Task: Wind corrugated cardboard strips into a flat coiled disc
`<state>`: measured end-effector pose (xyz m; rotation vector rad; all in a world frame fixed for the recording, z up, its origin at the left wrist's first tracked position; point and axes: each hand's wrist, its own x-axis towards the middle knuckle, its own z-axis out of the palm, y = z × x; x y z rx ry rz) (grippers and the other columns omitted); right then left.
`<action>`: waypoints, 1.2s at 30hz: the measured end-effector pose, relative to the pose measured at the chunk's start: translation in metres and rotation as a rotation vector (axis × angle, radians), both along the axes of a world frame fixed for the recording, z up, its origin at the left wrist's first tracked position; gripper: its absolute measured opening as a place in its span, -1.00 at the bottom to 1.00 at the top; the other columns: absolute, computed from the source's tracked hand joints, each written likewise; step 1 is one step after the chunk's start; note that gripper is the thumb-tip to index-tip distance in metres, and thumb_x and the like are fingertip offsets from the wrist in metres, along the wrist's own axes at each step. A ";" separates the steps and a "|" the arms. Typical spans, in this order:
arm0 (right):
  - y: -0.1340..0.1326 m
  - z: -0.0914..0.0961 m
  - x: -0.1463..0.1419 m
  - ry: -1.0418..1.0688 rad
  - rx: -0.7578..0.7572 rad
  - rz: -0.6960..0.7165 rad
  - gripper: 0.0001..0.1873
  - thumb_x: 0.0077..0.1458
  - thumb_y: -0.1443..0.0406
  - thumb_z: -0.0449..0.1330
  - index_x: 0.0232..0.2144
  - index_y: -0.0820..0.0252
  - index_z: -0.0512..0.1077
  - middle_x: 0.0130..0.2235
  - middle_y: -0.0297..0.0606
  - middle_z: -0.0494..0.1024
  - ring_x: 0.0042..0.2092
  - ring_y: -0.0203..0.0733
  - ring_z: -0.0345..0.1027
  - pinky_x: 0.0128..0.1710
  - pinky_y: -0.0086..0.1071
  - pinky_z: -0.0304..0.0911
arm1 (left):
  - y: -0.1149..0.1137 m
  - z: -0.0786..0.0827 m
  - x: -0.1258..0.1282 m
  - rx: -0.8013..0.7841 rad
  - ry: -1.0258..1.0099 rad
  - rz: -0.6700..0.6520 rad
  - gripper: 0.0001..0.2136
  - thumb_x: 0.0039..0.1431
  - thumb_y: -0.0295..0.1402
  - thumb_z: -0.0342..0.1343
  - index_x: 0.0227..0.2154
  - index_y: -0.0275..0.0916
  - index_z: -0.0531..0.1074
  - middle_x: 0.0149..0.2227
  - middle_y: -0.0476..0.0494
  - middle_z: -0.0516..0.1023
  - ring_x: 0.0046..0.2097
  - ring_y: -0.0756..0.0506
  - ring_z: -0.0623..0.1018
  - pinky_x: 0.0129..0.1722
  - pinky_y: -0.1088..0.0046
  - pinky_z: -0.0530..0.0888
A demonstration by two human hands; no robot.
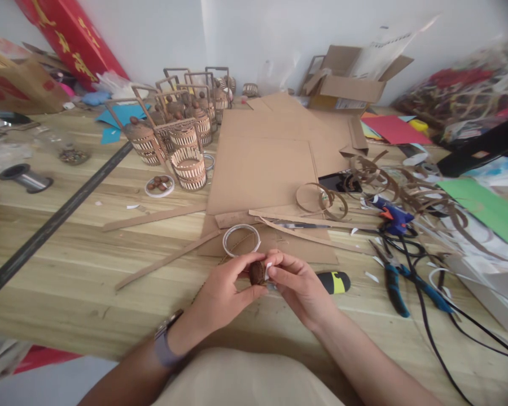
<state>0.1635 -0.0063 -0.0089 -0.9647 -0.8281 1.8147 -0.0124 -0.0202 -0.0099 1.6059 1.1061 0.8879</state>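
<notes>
Two bare hands meet near the table's front edge in the head view: the left hand (224,290) grasps a small brown piece (257,274) between thumb and fingers, and the right hand (298,285) pinches a white scrap (268,270) beside it. Judging by looks, the handled baskets (140,144) with knobbed lids are finished, while the nearest basket (189,173) stands open-topped and the held piece is separate from any basket. Brown balls (158,182) sit in a dish. Cardboard (262,169), strips (165,216), pliers (393,288) and a glue gun (400,221) cover much of the wooden table (80,248); behind rises a pale wall (245,34) with a red banner (74,42).
</notes>
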 end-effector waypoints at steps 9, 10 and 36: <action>-0.003 0.001 -0.006 -0.028 0.000 -0.043 -0.74 -0.21 0.16 0.51 -0.48 0.10 0.55 -0.38 -0.35 0.45 -0.34 -0.25 0.28 -0.30 -0.36 0.24 | 0.000 -0.001 0.001 -0.001 -0.011 0.009 -0.58 0.13 -0.46 0.26 0.07 -0.15 0.43 0.01 -0.14 0.62 -0.02 -0.15 0.60 0.01 0.30 0.52; -0.003 0.000 -0.006 -0.040 0.014 -0.045 -0.73 -0.19 0.14 0.50 -0.46 0.10 0.54 -0.37 -0.34 0.46 -0.34 -0.24 0.29 -0.31 -0.36 0.25 | 0.000 -0.001 0.001 -0.008 -0.008 0.013 -0.58 0.13 -0.46 0.27 0.07 -0.15 0.42 0.00 -0.14 0.62 -0.03 -0.16 0.60 0.01 0.30 0.52; -0.002 -0.004 0.009 -0.758 0.798 -0.095 -0.88 0.13 0.31 0.29 -0.26 -0.02 0.58 -0.27 -0.26 0.45 -0.34 -0.21 0.36 -0.36 -0.31 0.37 | -0.004 -0.007 0.002 -0.026 -0.043 0.077 -0.59 0.09 -0.49 0.27 0.01 -0.21 0.35 -0.07 -0.18 0.60 -0.06 -0.14 0.61 -0.03 0.30 0.55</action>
